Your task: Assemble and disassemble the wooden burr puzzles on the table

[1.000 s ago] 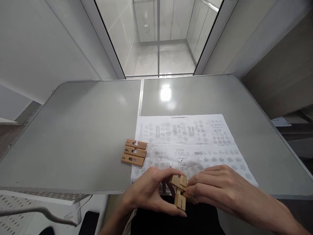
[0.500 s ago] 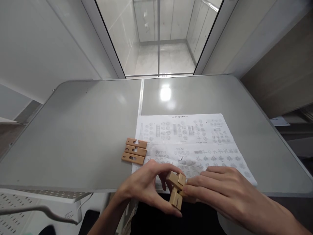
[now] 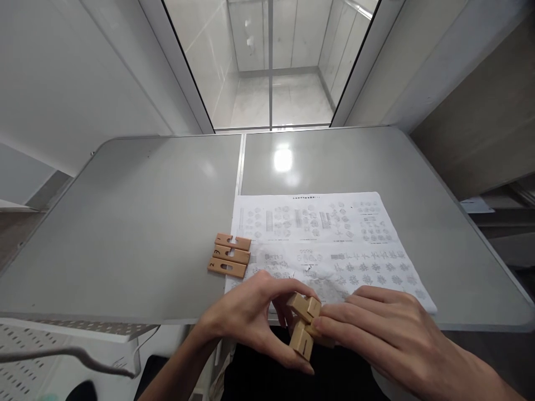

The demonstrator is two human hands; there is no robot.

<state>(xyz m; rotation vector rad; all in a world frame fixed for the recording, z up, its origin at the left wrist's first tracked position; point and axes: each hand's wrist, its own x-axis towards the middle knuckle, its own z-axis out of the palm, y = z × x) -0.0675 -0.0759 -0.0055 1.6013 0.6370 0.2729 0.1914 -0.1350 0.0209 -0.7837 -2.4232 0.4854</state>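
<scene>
Just past the table's front edge, over my lap, I hold a wooden burr puzzle made of crossed, interlocking blocks. My left hand wraps it from the left, thumb on the lower block and fingers behind the upper one. From the right, my right hand pinches the puzzle's right side; its fingertips cover part of that side. Up and to the left, three flat slotted wooden pieces lie side by side, marked 1, 3 and 2.
A creased white instruction sheet with printed diagrams lies on the grey table. Beyond the table's far edge is a glass panel. A white perforated rack and a cable are at the lower left.
Both hands and the puzzle have shifted very slightly to the right. The grip on the puzzle looks the same, and the numbered pieces stay where they were.
</scene>
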